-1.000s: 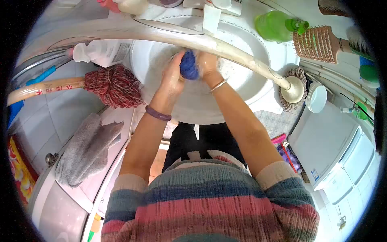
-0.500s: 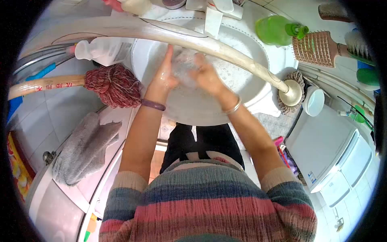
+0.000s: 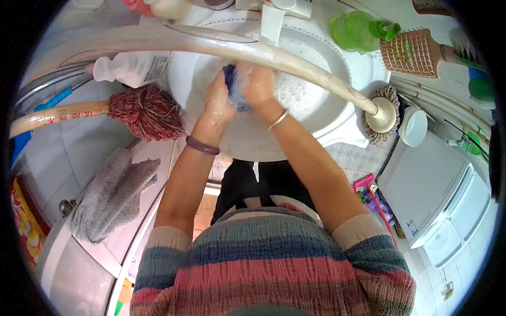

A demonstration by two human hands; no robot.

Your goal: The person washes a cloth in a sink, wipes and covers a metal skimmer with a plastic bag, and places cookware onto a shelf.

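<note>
Over the white oval sink [image 3: 250, 145], my left hand [image 3: 217, 95] and my right hand [image 3: 256, 83] are close together with a wet dark blue item [image 3: 230, 79] between them. My left hand is closed against its left side. My right hand presses on the other side, its fingers bent and partly blurred. Suds and splashing water cover part of the item, so its full shape is hidden. Foam bubbles [image 3: 300, 92] lie in the basin to the right of my hands. The white faucet [image 3: 271, 23] stands at the sink's far edge.
A long pale pole [image 3: 295, 66] crosses above the basin. Left are a red mop head [image 3: 147, 113], a white bottle [image 3: 132, 68] and a grey cloth [image 3: 113, 197]. Right are a green bottle [image 3: 353, 32], a hairbrush [image 3: 408, 52], a white bucket [image 3: 414, 128] and a white appliance [image 3: 421, 179].
A half second ago my hands were apart and blurred over the basin; now they are together around the blue item. My right hand has moved left and up.
</note>
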